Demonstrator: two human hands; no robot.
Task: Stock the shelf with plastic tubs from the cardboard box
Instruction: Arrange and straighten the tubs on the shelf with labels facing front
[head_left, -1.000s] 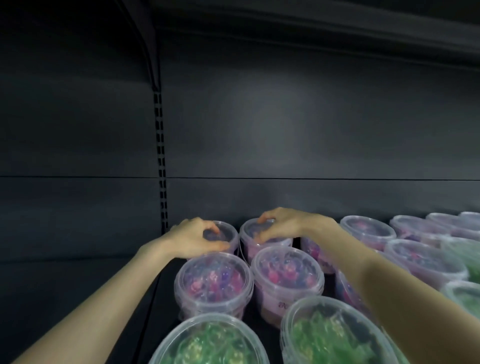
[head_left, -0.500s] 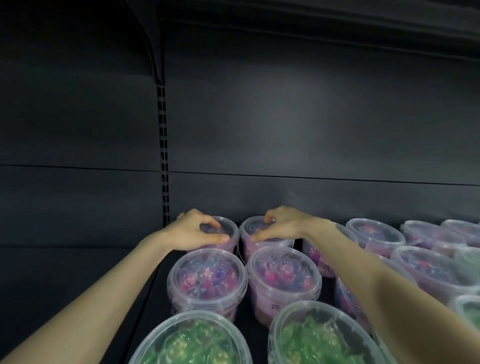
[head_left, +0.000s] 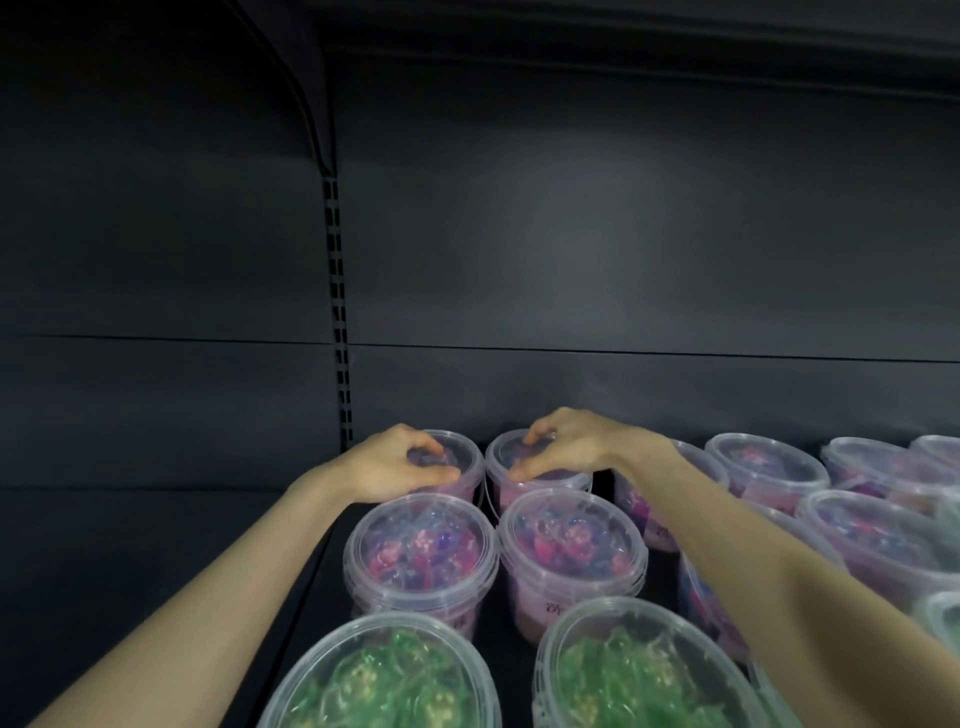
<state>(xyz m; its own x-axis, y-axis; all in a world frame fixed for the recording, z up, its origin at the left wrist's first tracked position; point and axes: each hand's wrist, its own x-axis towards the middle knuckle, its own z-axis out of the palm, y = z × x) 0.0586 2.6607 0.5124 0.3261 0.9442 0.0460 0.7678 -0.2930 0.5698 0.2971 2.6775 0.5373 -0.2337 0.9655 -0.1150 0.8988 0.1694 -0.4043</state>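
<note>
The dark shelf (head_left: 496, 644) is already well filled to the right of its slotted upright (head_left: 337, 312). In the back row beside that upright, the left hand (head_left: 400, 462) is curled over the lid of the left tub (head_left: 460, 483). The right hand (head_left: 566, 447) grasps the right tub (head_left: 530, 491) one place further from it. Both should be seated flat, tight to the back wall and square with the row in front, then released together. The far fingertips are hidden, so the grip is probably on the rims. The cardboard box is out of sight, and the green tubs (head_left: 384, 675) nearest me are cut off.
</note>
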